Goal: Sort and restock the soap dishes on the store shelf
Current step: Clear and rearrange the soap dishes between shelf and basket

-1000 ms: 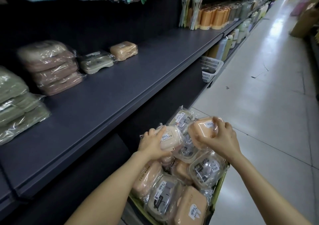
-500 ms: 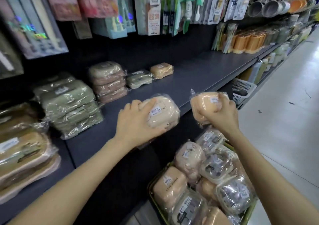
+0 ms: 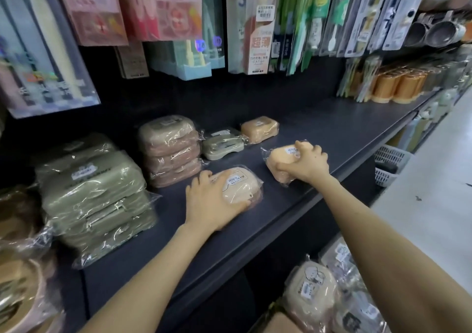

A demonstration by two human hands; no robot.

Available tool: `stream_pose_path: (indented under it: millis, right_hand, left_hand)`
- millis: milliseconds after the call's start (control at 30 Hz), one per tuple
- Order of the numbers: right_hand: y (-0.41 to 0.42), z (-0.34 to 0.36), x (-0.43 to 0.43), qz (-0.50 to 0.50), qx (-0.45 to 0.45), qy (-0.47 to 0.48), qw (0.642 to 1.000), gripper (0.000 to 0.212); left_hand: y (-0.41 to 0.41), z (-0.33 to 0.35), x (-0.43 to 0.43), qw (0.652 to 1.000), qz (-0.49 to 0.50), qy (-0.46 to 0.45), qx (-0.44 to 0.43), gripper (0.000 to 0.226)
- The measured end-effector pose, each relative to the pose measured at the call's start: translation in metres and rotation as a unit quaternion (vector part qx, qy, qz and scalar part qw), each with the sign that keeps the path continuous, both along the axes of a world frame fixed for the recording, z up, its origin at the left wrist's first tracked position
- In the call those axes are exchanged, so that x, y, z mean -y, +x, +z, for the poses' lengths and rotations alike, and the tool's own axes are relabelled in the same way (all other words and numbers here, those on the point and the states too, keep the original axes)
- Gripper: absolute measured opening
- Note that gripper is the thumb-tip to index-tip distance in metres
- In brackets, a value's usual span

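Note:
My left hand (image 3: 209, 202) grips a wrapped pinkish-beige soap dish (image 3: 242, 183) that rests on the dark shelf (image 3: 319, 138), just in front of a stack of pink-brown dishes (image 3: 169, 150). My right hand (image 3: 307, 163) holds a wrapped orange soap dish (image 3: 279, 160) low over the shelf further right; I cannot tell whether it touches the surface. Behind it lie a single green dish (image 3: 222, 145) and a single orange dish (image 3: 259, 128). A stack of green dishes (image 3: 94, 192) stands to the left.
A basket (image 3: 275, 307) with several more wrapped dishes sits at the bottom right below the shelf. Packaged goods hang above the shelf. Orange cups (image 3: 398, 87) stand at the far right end. White baskets (image 3: 389, 163) sit by the floor aisle.
Both hands lifted a dish each out of the basket and carried them up and forward onto the shelf. The left dish now lies on the shelf surface.

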State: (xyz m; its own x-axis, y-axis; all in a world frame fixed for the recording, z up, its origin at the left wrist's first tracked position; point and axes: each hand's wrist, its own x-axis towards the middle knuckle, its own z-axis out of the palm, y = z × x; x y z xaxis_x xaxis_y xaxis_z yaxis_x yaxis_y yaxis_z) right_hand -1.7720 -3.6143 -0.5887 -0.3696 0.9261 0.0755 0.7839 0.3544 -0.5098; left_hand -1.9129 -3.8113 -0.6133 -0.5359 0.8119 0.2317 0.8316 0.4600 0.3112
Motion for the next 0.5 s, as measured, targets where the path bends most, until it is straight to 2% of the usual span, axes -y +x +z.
stream_pose_path:
  millis: [167, 233, 333, 500]
  right_hand:
    - [-0.024, 0.000, -0.025, -0.018, -0.130, 0.028, 0.991, 0.109]
    - [-0.038, 0.004, -0.037, -0.023, -0.166, 0.051, 0.985, 0.100]
    - [-0.062, 0.005, -0.060, -0.009, -0.167, 0.066, 0.984, 0.088]
    - [-0.102, 0.015, -0.093, 0.016, -0.162, 0.065, 0.984, 0.089]
  left_hand:
    - [-0.007, -0.012, -0.026, 0.995, -0.004, 0.100, 0.001, 0.072]
    - [-0.011, -0.018, -0.038, 0.991, -0.007, 0.134, -0.018, 0.068]
    - [-0.019, -0.025, -0.051, 0.984, -0.021, 0.166, -0.061, 0.064]
    - [-0.027, -0.033, -0.059, 0.979, -0.042, 0.182, -0.081, 0.064]
